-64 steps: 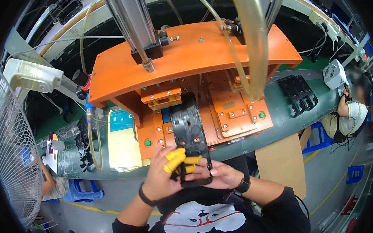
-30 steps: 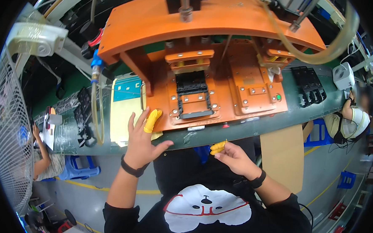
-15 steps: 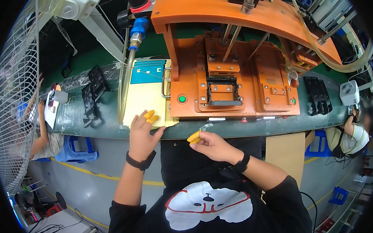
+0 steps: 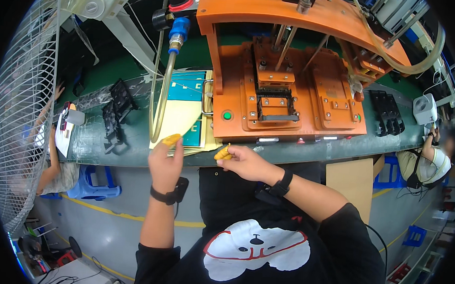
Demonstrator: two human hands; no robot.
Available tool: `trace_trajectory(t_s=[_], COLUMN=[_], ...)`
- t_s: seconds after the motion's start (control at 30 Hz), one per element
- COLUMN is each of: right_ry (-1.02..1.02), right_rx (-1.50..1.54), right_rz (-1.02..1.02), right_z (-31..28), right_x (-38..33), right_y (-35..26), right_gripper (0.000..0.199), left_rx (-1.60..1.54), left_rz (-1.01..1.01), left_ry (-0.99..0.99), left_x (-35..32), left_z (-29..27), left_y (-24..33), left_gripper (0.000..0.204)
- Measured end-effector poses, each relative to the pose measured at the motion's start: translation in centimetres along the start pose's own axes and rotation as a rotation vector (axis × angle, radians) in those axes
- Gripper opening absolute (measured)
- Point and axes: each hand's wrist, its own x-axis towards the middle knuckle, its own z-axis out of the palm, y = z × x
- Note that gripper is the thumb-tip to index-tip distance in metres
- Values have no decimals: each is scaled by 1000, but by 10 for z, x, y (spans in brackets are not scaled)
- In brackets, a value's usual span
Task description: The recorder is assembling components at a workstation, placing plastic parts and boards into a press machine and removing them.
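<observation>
Green bench (image 4: pixel 134 150); left hand (image 4: pixel 165 162) apparently pinching yellow sheet (image 4: pixel 179 115); right hand (image 4: pixel 246 163) narrow, thumb against fingers.

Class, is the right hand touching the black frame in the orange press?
No: a visible gap separates the right hand from the black frame.

Caged fan (image 4: pixel 26 106) and blue stool (image 4: pixel 88 189) left, white fan (image 4: pixel 424 109) right

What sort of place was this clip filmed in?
Most likely a factory assembly line. An orange press-like machine with an air-type hose stands on a long green workbench, black parts lie to either side of it, and other people sit nearby.
</observation>
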Motion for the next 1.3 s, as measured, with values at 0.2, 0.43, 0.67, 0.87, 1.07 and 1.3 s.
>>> trace_trajectory(t_s=[0.2,0.43,0.67,0.87,1.07,1.3], right_ry=[42,112,147,549,1412,1540], right_rx=[570,233,-422,-241,769,1211], right_rz=[304,68,-306,-341,398,541], right_z=[32,53,32,-48,-106,-8], right_x=[20,-11,-75,-170,-373,-438], right_y=[-28,-38,-73,-63,181,399], right_gripper=[37,20,17,15,22,23], left_rx=[-49,-182,-290,-1124,-1389,-777], left_rz=[6,-62,-34,-342,-232,33], left_ry=[-350,-136,-113,-106,-411,-569], left_x=[-51,-64,-55,-62,-46,-42], left_z=[-53,-39,-21,-13,-2,20], left_y=[49,74,103,64,65,130], left_gripper=[23,39,20,23,25,25])
